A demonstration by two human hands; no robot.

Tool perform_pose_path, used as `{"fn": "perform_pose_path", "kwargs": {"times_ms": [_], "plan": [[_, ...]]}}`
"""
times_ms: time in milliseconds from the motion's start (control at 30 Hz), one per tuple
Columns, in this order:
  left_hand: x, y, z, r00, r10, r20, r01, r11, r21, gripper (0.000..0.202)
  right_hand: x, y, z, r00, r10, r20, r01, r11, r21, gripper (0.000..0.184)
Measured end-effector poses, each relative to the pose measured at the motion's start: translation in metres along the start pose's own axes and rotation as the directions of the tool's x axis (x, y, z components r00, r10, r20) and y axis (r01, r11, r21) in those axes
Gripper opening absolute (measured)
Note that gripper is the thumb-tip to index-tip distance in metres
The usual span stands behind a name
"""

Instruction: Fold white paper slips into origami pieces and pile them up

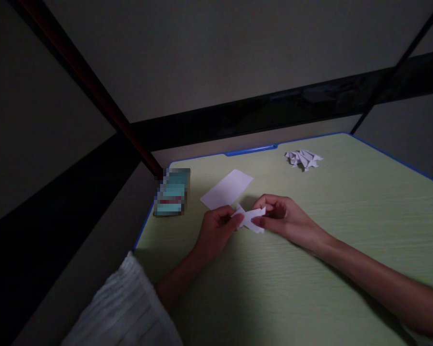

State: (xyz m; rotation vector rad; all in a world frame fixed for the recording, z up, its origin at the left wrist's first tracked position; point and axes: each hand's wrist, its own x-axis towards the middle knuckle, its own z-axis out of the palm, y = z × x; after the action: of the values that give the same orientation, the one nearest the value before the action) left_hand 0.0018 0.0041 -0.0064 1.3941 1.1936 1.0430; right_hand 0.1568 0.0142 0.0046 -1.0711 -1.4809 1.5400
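Both my hands pinch a small, partly folded piece of white paper (250,220) just above the pale green table (310,269). My left hand (216,229) grips its left end with curled fingers. My right hand (282,216) holds the right end between thumb and fingers. A flat white sheet of paper (226,189) lies on the table just beyond my hands.
A small pile of folded white paper figures (303,158) sits near the table's far edge. A blurred teal packet (173,192) lies at the far left corner. The table has a blue rim (250,150). Dark beams and a wall stand behind it.
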Motion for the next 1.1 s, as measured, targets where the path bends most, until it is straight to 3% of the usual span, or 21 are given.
{"fn": "perform_pose_path", "kwargs": {"times_ms": [267, 533, 667, 867, 1100], "plan": [[-0.003, -0.006, 0.001, 0.999, 0.04, 0.017, -0.041, 0.996, 0.08, 0.024, 0.001, 0.006, 0.004, 0.997, -0.054, -0.046, 0.05, 0.995, -0.083, 0.02], [0.002, -0.002, -0.002, 0.996, 0.011, -0.092, -0.011, 1.0, 0.008, 0.025, 0.004, -0.001, -0.008, 0.997, -0.015, 0.078, -0.004, 0.973, 0.229, 0.031], [0.002, -0.001, -0.003, 0.994, 0.005, -0.11, -0.008, 1.0, -0.027, 0.025, 0.005, -0.001, -0.011, 0.986, 0.0, 0.167, -0.049, 0.956, 0.289, 0.03], [0.0, 0.0, 0.0, 0.997, -0.01, -0.072, 0.003, 0.996, -0.091, 0.022, 0.005, 0.001, -0.006, 0.975, 0.028, 0.219, -0.054, 0.992, 0.113, 0.01], [-0.001, 0.002, 0.001, 1.0, 0.001, -0.015, -0.002, 0.998, -0.07, 0.023, 0.003, 0.002, -0.003, 0.992, 0.053, 0.118, -0.05, 0.998, -0.032, 0.013]]}}
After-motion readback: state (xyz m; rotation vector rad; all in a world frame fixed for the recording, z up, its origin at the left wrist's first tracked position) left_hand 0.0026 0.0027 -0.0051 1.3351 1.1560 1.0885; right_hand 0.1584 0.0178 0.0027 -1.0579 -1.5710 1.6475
